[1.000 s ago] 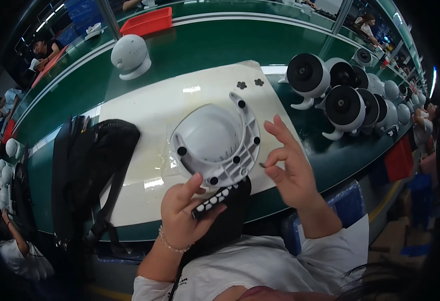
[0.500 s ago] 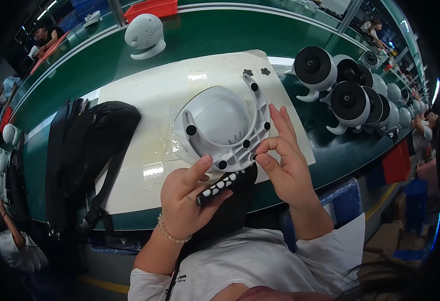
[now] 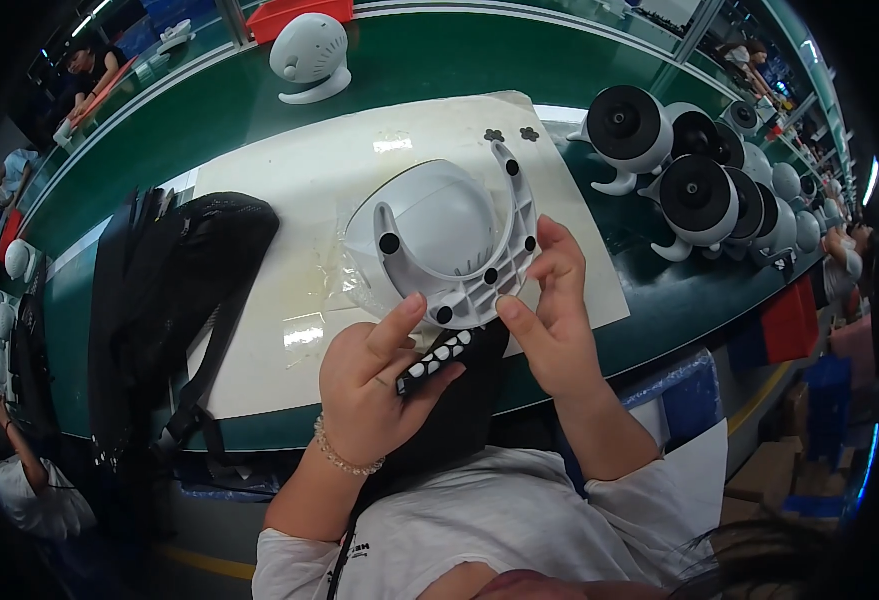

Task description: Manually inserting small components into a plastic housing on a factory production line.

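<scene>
While left grip clamps strip, white base lies beyond, touching spread right grip.

Pale glare patches on cream mat, bent fisheye edges, black vignetted corners

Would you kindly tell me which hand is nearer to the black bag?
Left: the left hand is right of the black bag; the right hand is farther right, at the white curved base.
</scene>
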Motion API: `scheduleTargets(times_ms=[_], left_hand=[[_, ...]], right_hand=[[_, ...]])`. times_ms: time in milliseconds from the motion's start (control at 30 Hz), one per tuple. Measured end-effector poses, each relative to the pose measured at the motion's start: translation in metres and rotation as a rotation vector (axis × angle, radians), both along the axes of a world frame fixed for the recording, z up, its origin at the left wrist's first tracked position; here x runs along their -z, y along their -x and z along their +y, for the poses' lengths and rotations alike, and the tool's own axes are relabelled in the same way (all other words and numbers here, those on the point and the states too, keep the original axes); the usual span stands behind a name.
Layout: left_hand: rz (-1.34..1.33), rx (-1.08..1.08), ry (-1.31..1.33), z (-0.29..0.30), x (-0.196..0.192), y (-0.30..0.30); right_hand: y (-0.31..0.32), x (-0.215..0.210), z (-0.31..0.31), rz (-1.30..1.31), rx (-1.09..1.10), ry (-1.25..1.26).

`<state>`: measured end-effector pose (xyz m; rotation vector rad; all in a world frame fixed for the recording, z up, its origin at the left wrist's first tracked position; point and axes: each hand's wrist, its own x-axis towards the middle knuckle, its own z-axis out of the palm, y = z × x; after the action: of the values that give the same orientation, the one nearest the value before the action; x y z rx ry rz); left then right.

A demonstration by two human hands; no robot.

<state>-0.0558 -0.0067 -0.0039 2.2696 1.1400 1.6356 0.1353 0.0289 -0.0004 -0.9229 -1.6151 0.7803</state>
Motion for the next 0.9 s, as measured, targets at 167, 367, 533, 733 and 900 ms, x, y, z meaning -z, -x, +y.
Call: scheduleTargets(times_ms=[167, 367, 533, 733, 900], left_hand=[[-0.008, -0.017, 0.029, 0.000, 0.005, 0.004], [-0.120, 0.039, 0.075, -0.002, -0.001, 0.011], [-0.111, -0.021, 0.122, -0.025, -0.006, 0.059], [-0.481, -0.033, 0.509, -0.035, 0.004, 0.077], [-0.464, -0.029, 0.604, -0.032, -0.010, 0.080]], right_hand=[[-0.006, -0.021, 0.014, 0.627, -0.216, 0.551], [0.008, -0.062, 0.037, 0.250, -0.312, 0.716], [0.014, -0.088, 0.108, 0.352, -0.329, 0.465], [0.010, -0.022, 0.277, -1.064, 0.602, -0.710], [0.009, 0.000, 0.327, -1.608, 0.611, -0.353]])
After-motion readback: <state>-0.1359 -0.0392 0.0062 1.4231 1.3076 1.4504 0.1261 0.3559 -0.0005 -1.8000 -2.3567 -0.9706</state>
